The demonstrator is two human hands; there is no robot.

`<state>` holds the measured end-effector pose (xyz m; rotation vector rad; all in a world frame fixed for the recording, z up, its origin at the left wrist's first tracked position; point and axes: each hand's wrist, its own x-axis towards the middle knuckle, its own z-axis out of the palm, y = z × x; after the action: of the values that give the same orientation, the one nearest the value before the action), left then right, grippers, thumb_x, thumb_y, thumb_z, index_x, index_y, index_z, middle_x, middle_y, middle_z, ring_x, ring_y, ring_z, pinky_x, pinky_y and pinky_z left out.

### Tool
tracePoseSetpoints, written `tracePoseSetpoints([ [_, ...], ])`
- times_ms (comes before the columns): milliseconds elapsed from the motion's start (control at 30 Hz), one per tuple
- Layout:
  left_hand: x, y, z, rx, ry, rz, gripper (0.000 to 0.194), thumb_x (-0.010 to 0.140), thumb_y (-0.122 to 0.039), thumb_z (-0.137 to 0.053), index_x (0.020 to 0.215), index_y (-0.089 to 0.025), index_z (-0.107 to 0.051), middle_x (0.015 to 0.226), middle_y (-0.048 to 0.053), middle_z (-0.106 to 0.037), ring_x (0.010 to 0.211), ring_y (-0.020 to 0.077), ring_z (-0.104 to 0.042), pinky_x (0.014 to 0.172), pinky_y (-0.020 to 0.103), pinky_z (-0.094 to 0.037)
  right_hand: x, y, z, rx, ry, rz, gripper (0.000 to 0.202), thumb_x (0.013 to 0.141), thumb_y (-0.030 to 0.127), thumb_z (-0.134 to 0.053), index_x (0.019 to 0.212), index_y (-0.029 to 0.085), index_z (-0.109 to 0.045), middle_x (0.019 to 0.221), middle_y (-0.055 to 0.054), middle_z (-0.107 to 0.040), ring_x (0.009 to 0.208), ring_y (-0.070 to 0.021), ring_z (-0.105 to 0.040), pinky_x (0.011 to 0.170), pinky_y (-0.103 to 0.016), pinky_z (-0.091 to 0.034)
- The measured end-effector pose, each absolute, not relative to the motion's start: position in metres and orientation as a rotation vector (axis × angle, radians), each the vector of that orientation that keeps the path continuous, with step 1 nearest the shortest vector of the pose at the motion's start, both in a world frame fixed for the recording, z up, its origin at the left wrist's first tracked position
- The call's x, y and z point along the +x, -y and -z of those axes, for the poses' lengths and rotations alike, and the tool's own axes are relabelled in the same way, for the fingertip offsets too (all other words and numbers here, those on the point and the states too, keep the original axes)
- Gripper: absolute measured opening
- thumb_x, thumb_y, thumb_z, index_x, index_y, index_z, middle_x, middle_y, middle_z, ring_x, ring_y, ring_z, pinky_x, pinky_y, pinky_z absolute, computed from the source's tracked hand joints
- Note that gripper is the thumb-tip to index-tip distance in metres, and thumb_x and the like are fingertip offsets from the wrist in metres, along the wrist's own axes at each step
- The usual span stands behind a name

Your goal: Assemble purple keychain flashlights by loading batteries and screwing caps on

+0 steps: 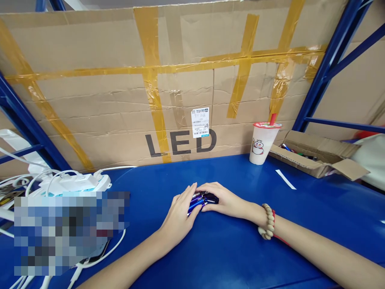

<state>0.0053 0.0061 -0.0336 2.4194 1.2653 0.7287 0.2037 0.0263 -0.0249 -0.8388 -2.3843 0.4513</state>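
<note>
A: Where do we start the list?

B: Far left. One power strip (72,184), white, with white cables. What lies just in front of it is masked, so we leave it uncatalogued.

A: Next entry?

B: One left hand (179,205), curled around the left end of a bundle of pens (196,204), fingers behind and thumb in front.

A: Particulars of the bundle?

B: Blue and purple barrels, glossy, dark at the right end; count uncertain. It sits between the two hands, above the middle of the blue table (240,249); we cannot tell whether it touches the surface.

A: Handling notes?

B: We judge it light, stiff and not very fragile. The smooth barrels probably slip and roll against one another, so loose handling could fan them out.

A: Recommended hold?

B: Around the barrels near mid-length, fingers behind and thumb in front, with the other hand steadying the dark ends.

A: Continue rightward.

B: One right hand (227,199), bent and gripping the dark end of the bundle. Then one lidded cup (261,147) with a red straw, upright; one white paper strip (285,179), flat; one open cardboard box (296,161), holding several small items we cannot make out.
</note>
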Motion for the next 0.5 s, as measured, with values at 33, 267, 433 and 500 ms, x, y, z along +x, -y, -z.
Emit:
tracePoseSetpoints([
  [33,0.005,-0.006,0.033,2.423,-1.261,-0.707,0.05,0.092,-0.031,-0.041,0.141,-0.023,-0.029,0.144,0.008,-0.039,0.133,0.0212,-0.036,0.107,0.044,-0.033,0.204,-0.027,0.025,-0.839,2.386,-0.428,0.048,0.083,0.047,-0.058,0.124,0.023,-0.05,0.123,-0.006,-0.058,0.115,-0.0207,-0.051,0.099,-0.036,-0.036],
  [267,0.007,-0.006,0.028,2.535,-1.357,-0.598,0.044,0.093,-0.03,-0.042,0.136,-0.022,-0.041,0.138,0.007,-0.047,0.128,0.023,-0.044,0.105,0.045,-0.036,0.206,-0.027,0.022,-0.881,2.426,-0.249,0.035,0.087,0.043,-0.055,0.116,0.024,-0.056,0.118,-0.005,-0.057,0.11,-0.0185,-0.052,0.093,-0.032,-0.039],
  [433,0.004,-0.011,0.025,2.646,-1.488,-0.479,0.04,0.093,-0.027,-0.04,0.131,-0.018,-0.048,0.137,0.009,-0.047,0.127,0.0264,-0.044,0.103,0.045,-0.038,0.205,-0.025,0.021,-0.968,2.389,-0.147,0.03,0.091,0.039,-0.049,0.116,0.024,-0.055,0.117,-0.006,-0.058,0.109,-0.0186,-0.052,0.092,-0.034,-0.04],
  [500,-0.001,-0.017,0.024,2.659,-1.592,-0.434,0.039,0.094,-0.027,-0.038,0.13,-0.017,-0.05,0.137,0.01,-0.047,0.127,0.0276,-0.045,0.102,0.045,-0.039,0.205,-0.025,0.022,-1.006,2.371,-0.13,0.031,0.092,0.04,-0.048,0.118,0.024,-0.053,0.118,-0.007,-0.057,0.109,-0.0198,-0.052,0.092,-0.036,-0.04],
])
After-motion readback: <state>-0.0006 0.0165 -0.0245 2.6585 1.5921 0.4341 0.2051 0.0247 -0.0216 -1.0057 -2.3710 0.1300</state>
